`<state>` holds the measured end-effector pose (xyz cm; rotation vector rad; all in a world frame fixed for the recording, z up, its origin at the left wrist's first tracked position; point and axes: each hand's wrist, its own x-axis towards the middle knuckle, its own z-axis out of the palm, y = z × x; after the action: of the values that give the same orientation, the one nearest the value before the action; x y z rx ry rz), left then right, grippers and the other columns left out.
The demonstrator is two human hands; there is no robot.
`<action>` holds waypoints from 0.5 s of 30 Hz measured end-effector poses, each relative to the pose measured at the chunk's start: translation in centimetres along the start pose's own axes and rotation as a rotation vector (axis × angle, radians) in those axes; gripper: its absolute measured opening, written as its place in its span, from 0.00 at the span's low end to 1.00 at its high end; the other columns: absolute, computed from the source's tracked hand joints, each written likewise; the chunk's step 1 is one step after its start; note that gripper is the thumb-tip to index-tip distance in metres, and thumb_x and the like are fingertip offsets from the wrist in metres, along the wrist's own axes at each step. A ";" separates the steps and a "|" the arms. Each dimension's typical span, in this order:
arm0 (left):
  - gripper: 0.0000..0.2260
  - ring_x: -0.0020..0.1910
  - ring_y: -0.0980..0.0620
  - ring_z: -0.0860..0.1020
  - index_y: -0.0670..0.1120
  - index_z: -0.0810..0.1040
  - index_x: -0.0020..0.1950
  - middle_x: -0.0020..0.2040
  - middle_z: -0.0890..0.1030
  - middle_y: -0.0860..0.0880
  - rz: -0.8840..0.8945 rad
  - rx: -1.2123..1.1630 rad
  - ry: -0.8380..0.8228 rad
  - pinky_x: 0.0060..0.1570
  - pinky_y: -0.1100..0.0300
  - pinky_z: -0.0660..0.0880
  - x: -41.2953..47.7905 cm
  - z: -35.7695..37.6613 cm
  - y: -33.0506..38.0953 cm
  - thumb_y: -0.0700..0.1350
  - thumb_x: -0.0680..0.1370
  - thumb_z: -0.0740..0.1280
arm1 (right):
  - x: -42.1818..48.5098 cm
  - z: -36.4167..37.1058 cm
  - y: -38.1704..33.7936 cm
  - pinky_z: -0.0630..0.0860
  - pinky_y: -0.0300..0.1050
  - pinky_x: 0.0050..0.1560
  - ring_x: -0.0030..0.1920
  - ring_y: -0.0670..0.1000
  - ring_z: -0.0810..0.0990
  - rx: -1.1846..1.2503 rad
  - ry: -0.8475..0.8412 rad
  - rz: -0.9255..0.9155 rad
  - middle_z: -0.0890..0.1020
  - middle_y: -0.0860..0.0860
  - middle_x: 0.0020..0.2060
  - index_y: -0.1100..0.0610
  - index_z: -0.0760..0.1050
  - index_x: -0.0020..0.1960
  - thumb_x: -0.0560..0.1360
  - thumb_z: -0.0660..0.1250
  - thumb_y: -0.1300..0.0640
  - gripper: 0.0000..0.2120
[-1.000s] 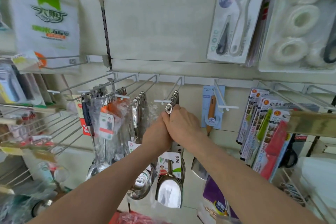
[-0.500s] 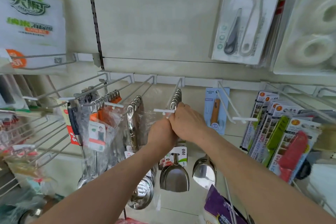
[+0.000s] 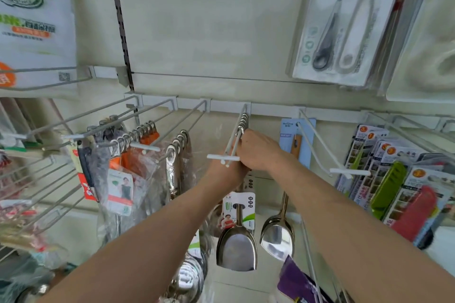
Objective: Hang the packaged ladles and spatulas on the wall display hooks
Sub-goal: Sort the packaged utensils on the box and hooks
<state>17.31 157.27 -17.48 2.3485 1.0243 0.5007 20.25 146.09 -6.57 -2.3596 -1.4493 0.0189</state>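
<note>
A pale cream wall panel [image 3: 209, 19] fills the upper middle, smooth and bare. A thin dark seam [image 3: 209, 76] crosses it from side to side. On its left edge runs a dark slotted metal upright [image 3: 120, 32]. Below the seam, a white horizontal rail [image 3: 270, 109] is fixed along the wall, and the wall under it is beige. The light is bright and even, with only soft shadows.
</note>
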 end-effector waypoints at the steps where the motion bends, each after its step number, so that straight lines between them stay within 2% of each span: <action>1: 0.25 0.48 0.51 0.77 0.43 0.73 0.63 0.55 0.77 0.46 0.007 -0.061 0.010 0.50 0.57 0.75 -1.4 -1.2 1.3 0.56 0.72 0.58 | 0.0 0.1 0.1 0.70 0.48 0.46 0.48 0.58 0.76 0.014 0.012 -0.005 0.79 0.58 0.53 0.61 0.73 0.56 0.81 0.52 0.55 0.14; 3: 0.19 0.55 0.45 0.77 0.36 0.74 0.61 0.55 0.78 0.41 0.091 0.007 0.062 0.57 0.50 0.74 -3.0 -2.7 3.3 0.49 0.77 0.60 | 0.0 0.3 0.3 0.73 0.50 0.49 0.49 0.57 0.78 0.044 0.023 -0.012 0.80 0.57 0.51 0.60 0.74 0.56 0.81 0.52 0.51 0.17; 5: 0.18 0.55 0.43 0.78 0.38 0.72 0.62 0.56 0.79 0.41 0.186 -0.026 0.065 0.56 0.47 0.75 -5.0 -3.8 4.3 0.43 0.75 0.68 | -0.2 0.4 0.8 0.73 0.50 0.49 0.47 0.57 0.78 0.112 0.003 -0.019 0.80 0.57 0.47 0.61 0.75 0.54 0.81 0.54 0.49 0.17; 8: 0.21 0.56 0.42 0.77 0.42 0.69 0.66 0.58 0.78 0.43 0.089 -0.016 -0.016 0.54 0.50 0.76 -7.4 -3.9 4.1 0.42 0.75 0.68 | -1.5 0.4 1.8 0.70 0.46 0.40 0.43 0.56 0.76 0.239 -0.059 -0.055 0.79 0.57 0.42 0.62 0.75 0.50 0.79 0.60 0.49 0.15; 10: 0.18 0.53 0.43 0.78 0.42 0.68 0.65 0.55 0.79 0.43 0.026 -0.089 0.010 0.51 0.52 0.76 -8.6 -2.6 3.1 0.42 0.77 0.65 | -2.8 1.3 2.8 0.70 0.44 0.43 0.49 0.56 0.78 0.306 -0.126 -0.037 0.80 0.57 0.46 0.62 0.76 0.54 0.78 0.63 0.52 0.13; 12: 0.17 0.53 0.48 0.77 0.43 0.69 0.67 0.56 0.77 0.47 0.003 -0.244 0.140 0.52 0.60 0.73 -9.7 -1.2 1.9 0.41 0.78 0.63 | -3.6 3.3 4.2 0.70 0.42 0.45 0.54 0.55 0.78 0.290 -0.206 0.016 0.80 0.56 0.49 0.61 0.76 0.58 0.78 0.64 0.55 0.13; 14: 0.18 0.55 0.56 0.74 0.45 0.69 0.69 0.60 0.74 0.51 0.008 -0.382 0.263 0.55 0.66 0.70 -10.9 0.0 0.5 0.39 0.79 0.61 | -3.9 6.0 5.8 0.69 0.40 0.38 0.51 0.54 0.79 0.202 -0.326 0.074 0.79 0.53 0.44 0.59 0.76 0.51 0.78 0.64 0.56 0.07; 15: 0.18 0.55 0.61 0.73 0.46 0.68 0.70 0.61 0.73 0.52 0.003 -0.450 0.285 0.56 0.69 0.69 -11.3 0.7 -0.1 0.39 0.80 0.60 | -4.1 7.2 6.5 0.69 0.40 0.38 0.50 0.54 0.79 0.157 -0.381 0.110 0.78 0.53 0.43 0.58 0.76 0.46 0.78 0.64 0.56 0.06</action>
<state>10.30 148.56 -19.54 1.9126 0.9135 0.9787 22.46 142.14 -16.09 -2.3888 -1.4135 0.6183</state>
